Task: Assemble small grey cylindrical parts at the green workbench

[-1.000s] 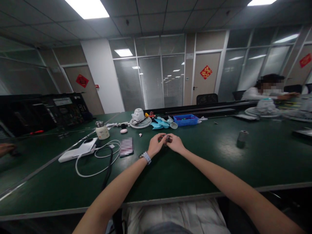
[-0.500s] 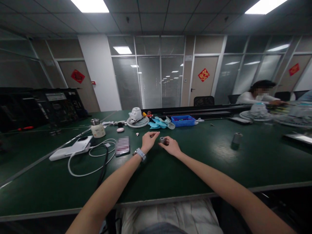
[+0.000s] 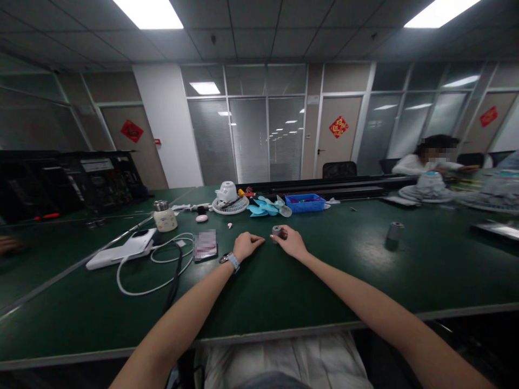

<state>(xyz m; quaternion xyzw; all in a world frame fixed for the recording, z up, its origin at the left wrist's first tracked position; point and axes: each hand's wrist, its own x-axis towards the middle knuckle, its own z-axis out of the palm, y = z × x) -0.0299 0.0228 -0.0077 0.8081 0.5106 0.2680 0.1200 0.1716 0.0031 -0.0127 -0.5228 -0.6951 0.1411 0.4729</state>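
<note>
My right hand (image 3: 293, 242) has its fingers wrapped round a grey metal cylinder (image 3: 277, 230), which stands upright with a dark hole in its top. To the left of it, my left hand (image 3: 247, 246) is low over the green table, thumb and fingertips pinched together and pointing at the cylinder, with a small gap between. Whatever that pinch holds is too small to make out. A second, similar grey cylinder (image 3: 394, 236) stands on its own further right.
Behind my hands lie a white fan body (image 3: 227, 197), light-blue fan blades (image 3: 265, 207) and a blue bin (image 3: 305, 203). On the left are a bottle (image 3: 165, 219), a phone on a white box (image 3: 133, 246), cables and a pixelated card (image 3: 205, 246). A person (image 3: 421, 162) sits far right.
My right hand and the cylinder have shifted slightly right. My left hand has dropped lower, away from the cylinder's top. Another person's hand has come into view at the left edge.
</note>
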